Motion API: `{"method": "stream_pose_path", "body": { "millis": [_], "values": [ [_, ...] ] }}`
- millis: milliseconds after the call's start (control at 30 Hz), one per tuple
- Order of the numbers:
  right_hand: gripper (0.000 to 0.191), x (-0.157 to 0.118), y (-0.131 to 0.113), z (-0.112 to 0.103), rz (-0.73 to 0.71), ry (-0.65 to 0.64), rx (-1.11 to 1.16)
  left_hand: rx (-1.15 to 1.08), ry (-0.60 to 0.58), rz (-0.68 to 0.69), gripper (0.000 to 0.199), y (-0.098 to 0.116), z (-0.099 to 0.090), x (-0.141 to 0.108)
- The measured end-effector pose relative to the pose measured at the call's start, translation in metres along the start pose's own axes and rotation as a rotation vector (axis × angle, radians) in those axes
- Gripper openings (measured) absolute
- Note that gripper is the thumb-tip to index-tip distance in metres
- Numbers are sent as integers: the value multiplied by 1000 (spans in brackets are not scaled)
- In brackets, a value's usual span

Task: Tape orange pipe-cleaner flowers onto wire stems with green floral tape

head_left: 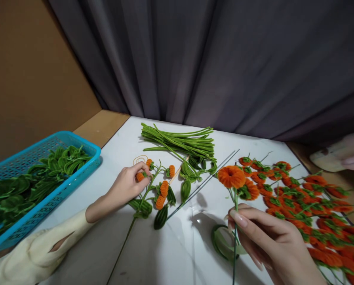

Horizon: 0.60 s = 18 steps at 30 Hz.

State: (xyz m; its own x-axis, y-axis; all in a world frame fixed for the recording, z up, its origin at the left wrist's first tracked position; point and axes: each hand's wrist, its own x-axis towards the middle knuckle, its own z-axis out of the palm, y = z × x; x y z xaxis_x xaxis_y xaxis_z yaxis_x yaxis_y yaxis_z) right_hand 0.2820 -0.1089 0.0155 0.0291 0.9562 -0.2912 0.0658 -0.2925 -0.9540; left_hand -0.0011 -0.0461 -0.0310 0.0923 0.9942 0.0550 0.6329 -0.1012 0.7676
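- A dark curtain backs our tabletop.
- Our right fingers pinch the stem below orange blooms, likely light, crushable: grip there.
- Our left fingers touch the branch; whether clamped, we cannot tell.

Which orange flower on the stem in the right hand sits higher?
The left flower in view, its round center showing; the other flower sits lower, to its right.
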Motion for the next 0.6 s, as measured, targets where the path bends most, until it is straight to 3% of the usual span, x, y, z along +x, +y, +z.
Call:
{"method": "stream_pose_path", "body": {
  "millis": [233,600],
  "values": [
    [26,2,5,-5,-65,-89,7,16,3,-1,6,0,0,0],
    [29,-2,0,1,-35,-45,36,45,27,12,9,-1,-1,1]
  ]
}}
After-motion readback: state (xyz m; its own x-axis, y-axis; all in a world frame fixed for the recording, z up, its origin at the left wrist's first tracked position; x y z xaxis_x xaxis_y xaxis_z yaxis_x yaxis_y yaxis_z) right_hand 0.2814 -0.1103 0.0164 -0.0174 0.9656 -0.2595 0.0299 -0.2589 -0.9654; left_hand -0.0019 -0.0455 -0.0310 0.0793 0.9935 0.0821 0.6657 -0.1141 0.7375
